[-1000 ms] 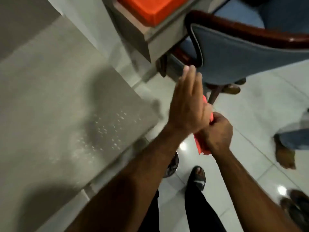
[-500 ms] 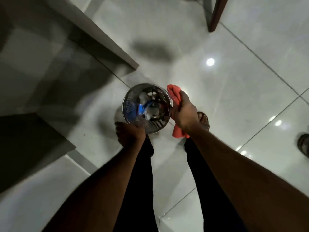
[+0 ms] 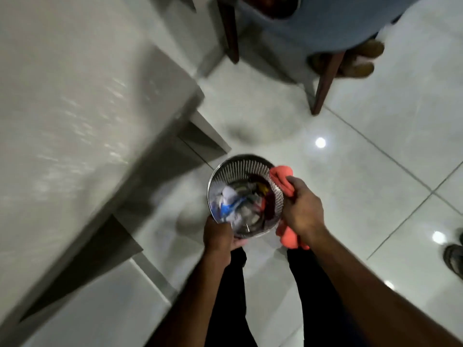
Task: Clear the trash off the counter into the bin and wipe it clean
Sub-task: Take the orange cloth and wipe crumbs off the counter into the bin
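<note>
A round perforated metal bin (image 3: pixel 235 166) is held up in front of me over the floor, with crumpled paper and coloured wrappers (image 3: pixel 235 204) inside. My left hand (image 3: pixel 218 236) grips its near rim. On the bin's right rim sits my right hand (image 3: pixel 303 209), which also clutches an orange-red cloth (image 3: pixel 281 177); the cloth hangs down below the hand. The grey counter (image 3: pixel 75 96) fills the left side, its top streaked with wet marks.
A chair with dark wooden legs (image 3: pixel 323 83) and a blue seat stands at the top, with sandals (image 3: pixel 355 61) under it. Another person's shoe (image 3: pixel 453 256) is at the right edge. Glossy white floor tiles (image 3: pixel 375 171) lie all around.
One second ago both hands were up by the counter edge with the cloth. Then they took hold of the bin on the floor, and now the bin is raised and closer to me.
</note>
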### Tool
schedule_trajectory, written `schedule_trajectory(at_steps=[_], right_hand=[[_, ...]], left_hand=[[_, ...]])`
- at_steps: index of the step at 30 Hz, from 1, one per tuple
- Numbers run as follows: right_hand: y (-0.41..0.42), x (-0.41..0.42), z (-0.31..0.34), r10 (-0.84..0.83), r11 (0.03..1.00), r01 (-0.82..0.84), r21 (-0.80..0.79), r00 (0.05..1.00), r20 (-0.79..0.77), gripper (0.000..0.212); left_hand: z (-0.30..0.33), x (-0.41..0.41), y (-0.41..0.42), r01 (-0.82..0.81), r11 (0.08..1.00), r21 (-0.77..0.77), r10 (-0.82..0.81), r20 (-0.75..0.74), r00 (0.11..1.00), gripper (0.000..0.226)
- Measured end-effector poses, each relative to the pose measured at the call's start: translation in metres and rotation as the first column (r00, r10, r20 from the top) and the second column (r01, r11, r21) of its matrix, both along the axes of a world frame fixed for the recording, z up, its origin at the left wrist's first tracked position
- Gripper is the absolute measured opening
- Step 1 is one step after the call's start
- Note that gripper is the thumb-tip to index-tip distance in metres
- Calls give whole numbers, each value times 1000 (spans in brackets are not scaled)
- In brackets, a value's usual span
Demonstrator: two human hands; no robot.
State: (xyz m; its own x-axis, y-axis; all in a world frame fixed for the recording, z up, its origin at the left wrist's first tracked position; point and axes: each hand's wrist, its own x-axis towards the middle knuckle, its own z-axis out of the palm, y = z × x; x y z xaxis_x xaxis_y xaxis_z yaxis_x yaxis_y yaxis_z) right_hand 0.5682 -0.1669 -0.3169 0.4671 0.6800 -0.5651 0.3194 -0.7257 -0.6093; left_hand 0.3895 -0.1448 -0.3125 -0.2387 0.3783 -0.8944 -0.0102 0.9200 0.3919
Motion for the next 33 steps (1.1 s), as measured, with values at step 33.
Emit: schedule_trajectory(at_steps=[33], right_hand=[[116,-110,245,747,13,-998,63,52,663,69]], left_hand=[[242,-83,8,-325,946,-1,315,244,917,25]])
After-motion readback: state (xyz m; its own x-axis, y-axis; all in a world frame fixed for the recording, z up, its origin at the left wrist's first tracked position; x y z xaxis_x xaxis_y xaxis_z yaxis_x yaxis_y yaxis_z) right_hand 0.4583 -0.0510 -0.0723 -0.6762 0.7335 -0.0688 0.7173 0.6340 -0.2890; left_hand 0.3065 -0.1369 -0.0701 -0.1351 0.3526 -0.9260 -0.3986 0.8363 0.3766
